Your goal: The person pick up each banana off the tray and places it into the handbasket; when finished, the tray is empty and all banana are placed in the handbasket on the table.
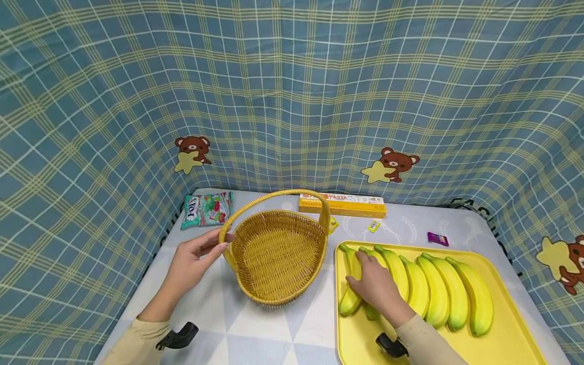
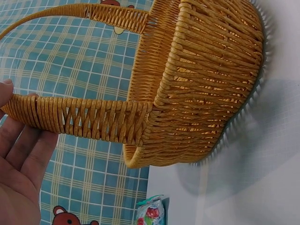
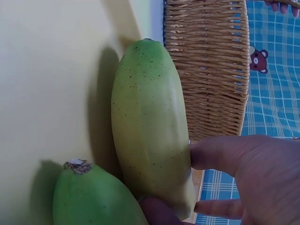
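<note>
A yellow wicker basket (image 1: pixel 278 263) with an arched handle stands at the middle of the table, its woven bottom showing. My left hand (image 1: pixel 196 261) pinches the left side of the handle (image 2: pixel 89 117) between thumb and fingers. On the yellow tray (image 1: pixel 506 334) to the right, several yellow bananas with green ends lie side by side. My right hand (image 1: pixel 376 284) is over the left end of this row. Its thumb and fingers grip the leftmost banana (image 3: pixel 150 108) from both sides, and that banana rests on the tray. Part of the neighbouring banana (image 3: pixel 93 201) is hidden under the hand.
Behind the basket lies a pasta box (image 1: pixel 347 205). A green candy bag (image 1: pixel 207 209) is at the back left. Small wrapped sweets, one yellow (image 1: pixel 373 226) and one purple (image 1: pixel 438 239), lie behind the tray. A plaid curtain (image 1: pixel 292 101) encloses the table.
</note>
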The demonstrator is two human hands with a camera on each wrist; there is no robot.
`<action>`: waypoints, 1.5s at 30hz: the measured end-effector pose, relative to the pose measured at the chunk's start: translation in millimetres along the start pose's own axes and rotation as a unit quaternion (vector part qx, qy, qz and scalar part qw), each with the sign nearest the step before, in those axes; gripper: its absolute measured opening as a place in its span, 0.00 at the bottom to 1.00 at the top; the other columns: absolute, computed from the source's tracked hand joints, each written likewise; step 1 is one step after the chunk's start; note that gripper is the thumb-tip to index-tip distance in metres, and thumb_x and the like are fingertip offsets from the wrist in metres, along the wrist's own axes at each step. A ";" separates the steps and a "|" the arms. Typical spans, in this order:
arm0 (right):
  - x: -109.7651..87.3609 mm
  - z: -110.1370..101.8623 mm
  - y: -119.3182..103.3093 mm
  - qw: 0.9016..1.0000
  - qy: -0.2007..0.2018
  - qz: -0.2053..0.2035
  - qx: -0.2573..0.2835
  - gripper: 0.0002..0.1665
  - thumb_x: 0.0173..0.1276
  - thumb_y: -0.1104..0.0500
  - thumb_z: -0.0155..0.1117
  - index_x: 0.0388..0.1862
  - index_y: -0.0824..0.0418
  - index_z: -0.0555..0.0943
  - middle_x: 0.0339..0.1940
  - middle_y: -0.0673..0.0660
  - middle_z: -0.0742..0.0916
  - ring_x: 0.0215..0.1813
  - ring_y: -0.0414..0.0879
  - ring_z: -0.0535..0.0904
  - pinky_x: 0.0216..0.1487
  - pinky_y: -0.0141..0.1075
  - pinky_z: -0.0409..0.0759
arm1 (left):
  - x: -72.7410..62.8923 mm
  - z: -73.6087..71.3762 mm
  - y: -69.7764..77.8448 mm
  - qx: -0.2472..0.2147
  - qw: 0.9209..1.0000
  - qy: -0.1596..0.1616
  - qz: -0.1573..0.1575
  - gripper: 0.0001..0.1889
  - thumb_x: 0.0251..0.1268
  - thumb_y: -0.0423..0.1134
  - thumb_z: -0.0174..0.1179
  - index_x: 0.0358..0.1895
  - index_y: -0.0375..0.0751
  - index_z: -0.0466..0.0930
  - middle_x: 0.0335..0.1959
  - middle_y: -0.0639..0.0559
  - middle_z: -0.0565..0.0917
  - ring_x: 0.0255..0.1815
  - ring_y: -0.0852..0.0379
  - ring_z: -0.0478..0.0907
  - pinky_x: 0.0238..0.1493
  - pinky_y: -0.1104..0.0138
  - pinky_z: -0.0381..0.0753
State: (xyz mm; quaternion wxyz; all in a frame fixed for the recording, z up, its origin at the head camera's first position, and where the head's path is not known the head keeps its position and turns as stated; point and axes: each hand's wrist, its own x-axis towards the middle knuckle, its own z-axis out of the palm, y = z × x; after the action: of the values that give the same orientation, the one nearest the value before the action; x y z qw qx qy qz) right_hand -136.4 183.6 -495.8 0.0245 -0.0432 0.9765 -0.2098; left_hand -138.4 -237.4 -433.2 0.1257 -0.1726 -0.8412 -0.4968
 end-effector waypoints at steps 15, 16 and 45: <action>-5.5 -20.5 1.1 1.000 -0.006 0.004 0.009 0.38 0.63 0.53 0.69 0.71 0.64 0.73 0.63 0.71 0.77 0.38 0.56 0.81 0.37 0.49 0.81 | -0.4 0.3 -0.1 -0.003 1.000 0.001 -0.007 0.19 0.73 0.33 0.63 0.65 0.39 0.81 0.51 0.50 0.89 0.51 0.67 0.83 0.49 0.76 0.83; -6.8 -24.1 0.4 1.000 -0.007 0.004 0.010 0.38 0.64 0.53 0.68 0.72 0.63 0.73 0.64 0.71 0.77 0.35 0.55 0.80 0.34 0.47 0.80 | -0.4 0.5 0.0 -0.003 1.000 0.000 -0.007 0.19 0.73 0.33 0.63 0.65 0.39 0.81 0.51 0.50 0.89 0.51 0.67 0.83 0.50 0.76 0.83; 53.3 -21.7 -128.0 0.979 -0.080 -0.158 0.098 0.36 0.70 0.46 0.64 0.76 0.51 0.71 0.70 0.56 0.77 0.45 0.45 0.77 0.43 0.41 0.78 | -0.6 0.0 -2.6 -0.021 1.000 0.008 -0.009 0.19 0.73 0.34 0.63 0.65 0.36 0.80 0.50 0.50 0.89 0.51 0.64 0.84 0.49 0.72 0.85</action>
State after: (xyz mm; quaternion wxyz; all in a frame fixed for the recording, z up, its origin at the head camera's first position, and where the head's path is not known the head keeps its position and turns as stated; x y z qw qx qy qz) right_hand -181.4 71.2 -424.9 0.0737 -0.2107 0.9269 -0.3019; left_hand -138.9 -238.7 -435.5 0.1243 -0.1634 -0.8313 -0.5165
